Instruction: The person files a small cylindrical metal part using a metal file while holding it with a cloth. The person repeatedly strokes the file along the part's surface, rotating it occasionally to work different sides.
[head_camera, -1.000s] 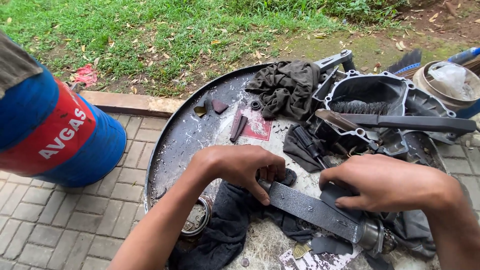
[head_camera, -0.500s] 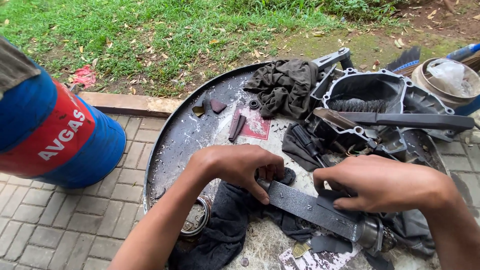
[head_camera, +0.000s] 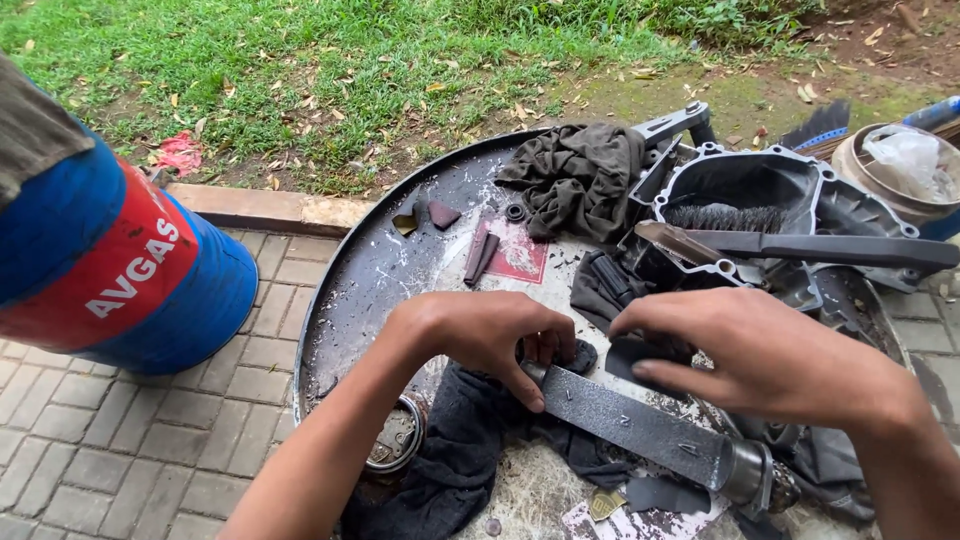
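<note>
My left hand grips the near end of a long flat grey metal bar that lies over a dark rag on a round metal tray. My right hand hovers over the bar's middle, its fingers pinched on a small dark flat piece. The bar ends in a round metal socket at the lower right.
A blue and red drum stands at left on paving. On the tray lie a grey cloth, a black engine cover with a brush inside, a long blade tool and small scraps. Grass lies beyond.
My right hand has shifted left along the bar and lifted a little, now pinching the small dark piece. The left hand keeps its grip.
</note>
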